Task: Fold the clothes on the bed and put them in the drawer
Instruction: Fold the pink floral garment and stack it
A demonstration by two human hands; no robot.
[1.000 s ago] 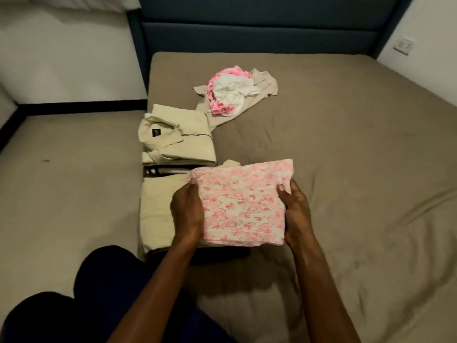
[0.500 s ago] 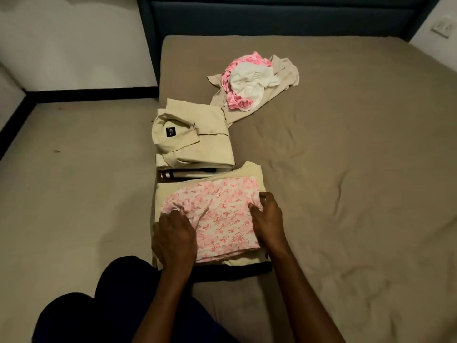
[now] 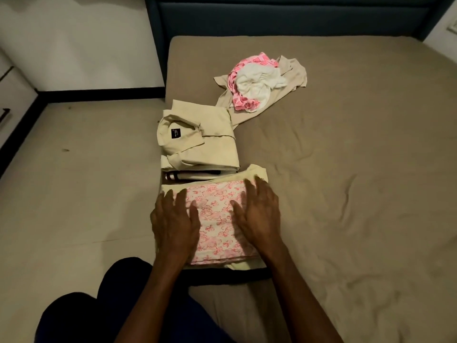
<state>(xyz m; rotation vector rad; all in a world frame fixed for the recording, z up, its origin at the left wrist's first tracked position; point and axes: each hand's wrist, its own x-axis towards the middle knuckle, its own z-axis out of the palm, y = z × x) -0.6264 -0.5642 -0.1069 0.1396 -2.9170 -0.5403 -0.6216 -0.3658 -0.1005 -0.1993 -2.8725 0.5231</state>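
Tan bed (image 3: 346,169), folded pink floral garment (image 3: 216,219) topping cream stack, flat, neat-edged

a home bedroom: bed (image 3: 346,169) with padded headboard (image 3: 284,18).

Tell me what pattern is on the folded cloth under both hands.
Pink floral print on white, on the folded cloth, head view.

Beige floor (image 3: 74,194), white wall (image 3: 81,45), perhaps drawers (image 3: 7,95)
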